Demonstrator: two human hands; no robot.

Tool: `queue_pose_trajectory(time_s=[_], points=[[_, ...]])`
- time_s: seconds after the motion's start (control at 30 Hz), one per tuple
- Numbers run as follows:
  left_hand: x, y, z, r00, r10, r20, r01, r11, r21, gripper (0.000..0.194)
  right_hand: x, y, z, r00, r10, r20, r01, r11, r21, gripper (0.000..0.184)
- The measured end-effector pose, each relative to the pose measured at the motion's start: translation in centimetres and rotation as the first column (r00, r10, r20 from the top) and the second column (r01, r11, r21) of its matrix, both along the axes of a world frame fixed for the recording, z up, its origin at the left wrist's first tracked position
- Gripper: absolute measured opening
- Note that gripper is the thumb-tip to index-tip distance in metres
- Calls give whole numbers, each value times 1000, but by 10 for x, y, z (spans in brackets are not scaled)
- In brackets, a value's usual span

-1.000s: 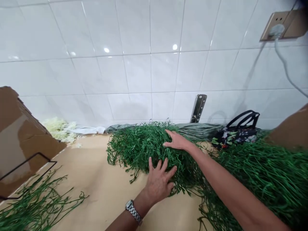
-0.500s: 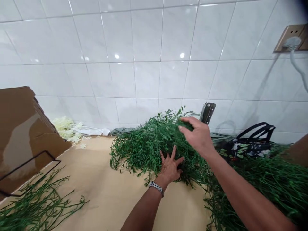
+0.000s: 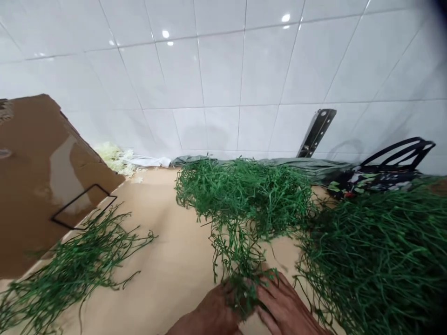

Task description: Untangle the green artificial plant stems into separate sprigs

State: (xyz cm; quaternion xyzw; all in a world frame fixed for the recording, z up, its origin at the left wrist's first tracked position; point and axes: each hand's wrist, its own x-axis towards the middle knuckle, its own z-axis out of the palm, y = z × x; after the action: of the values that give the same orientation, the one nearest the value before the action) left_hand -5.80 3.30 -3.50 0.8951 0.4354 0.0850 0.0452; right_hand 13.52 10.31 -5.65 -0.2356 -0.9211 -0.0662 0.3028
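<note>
A small bunch of thin, branching green stems (image 3: 237, 242) lies toward me on the tan table surface. My left hand (image 3: 218, 304) is closed around its near end from the left, with the fingertips partly hidden under the stems. My right hand (image 3: 281, 298) presses in from the right, fingers bent onto the same bunch. Beyond my hands, a tangled heap of green stems (image 3: 244, 186) spreads along the wall side, and the bunch trails out from its near edge.
A larger pile of green stems (image 3: 380, 256) fills the right. More loose stems (image 3: 80, 265) lie at left, near a cardboard box (image 3: 31, 186) and a black wire frame (image 3: 84, 204). Along the tiled wall are pale flowers (image 3: 113, 158), a perforated metal bar (image 3: 317, 132) and a black bag (image 3: 384, 179).
Both hands have come back from the middle heap toward me and now meet at a bunch of stems. The heap lies flatter, and the view has tilted down.
</note>
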Motion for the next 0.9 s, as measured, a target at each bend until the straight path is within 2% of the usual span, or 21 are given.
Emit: queue_pose_trajectory(time_s=[0.07, 0.1, 0.13, 0.17, 0.2, 0.27, 0.3, 0.37, 0.43, 0.5, 0.57, 0.63, 0.7, 0.73, 0.8, 0.9], points=[[-5, -13, 15, 991, -49, 125, 63, 991, -117, 13, 5, -5, -2, 998, 31, 61, -30, 999, -16, 75], [-8, -15, 22, 983, -18, 182, 45, 988, -150, 14, 7, -7, -3, 995, 41, 94, -39, 999, -19, 76], [-10, -13, 29, 965, 70, 253, -24, 983, -182, 17, 10, -10, -2, 991, 41, 130, -39, 999, -20, 74], [-11, -9, 35, 923, 218, 316, -160, 967, -198, 19, 13, -14, 0, 985, 33, 168, -31, 999, -18, 71], [-13, -3, 38, 874, 330, 356, -292, 944, -157, 23, 16, -17, 2, 979, 16, 202, -13, 1000, -16, 65], [-15, 11, 38, 824, 444, 352, -467, 884, -23, 27, 27, -26, 11, 965, -16, 263, 23, 999, -22, 51], [-16, 18, 35, 817, 482, 316, -511, 860, 9, 31, 34, -31, 18, 960, -8, 280, 20, 999, -37, 47], [-15, 24, 26, 826, 515, 229, -532, 847, 15, 34, 49, -37, 34, 966, 55, 252, -32, 995, -95, 46], [-9, 21, 16, 853, 490, 178, -491, 870, -41, 27, 62, -37, 53, 985, 109, 135, -87, 984, -156, 44], [1, 10, 7, 881, 432, 190, -424, 902, -86, 19, 64, -28, 71, 996, 82, -16, -84, 974, -208, 36], [13, -5, 0, 898, 380, 220, -369, 925, -92, 18, 50, -11, 81, 994, -2, -108, -28, 960, -278, 26], [22, -19, -7, 906, 361, 220, -352, 933, -78, 19, 23, 8, 80, 994, -57, -92, 26, 952, -306, 21], [27, -33, -11, 907, 368, 205, -363, 929, -64, 22, -8, 24, 68, 993, -38, 114, 77, 926, -371, 30], [27, -38, -11, 903, 376, 209, -374, 926, -51, 25, -21, 29, 60, 973, -19, 229, 119, 896, -429, 31], [23, -47, -8, 873, 401, 279, -417, 909, 0, 31, -38, 33, 44, 937, 36, 346, 157, 843, -515, 22], [12, -43, 7, 801, 386, 458, -498, 854, 151, 41, -41, 29, 35, 937, 61, 345, 156, 809, -567, 22]])
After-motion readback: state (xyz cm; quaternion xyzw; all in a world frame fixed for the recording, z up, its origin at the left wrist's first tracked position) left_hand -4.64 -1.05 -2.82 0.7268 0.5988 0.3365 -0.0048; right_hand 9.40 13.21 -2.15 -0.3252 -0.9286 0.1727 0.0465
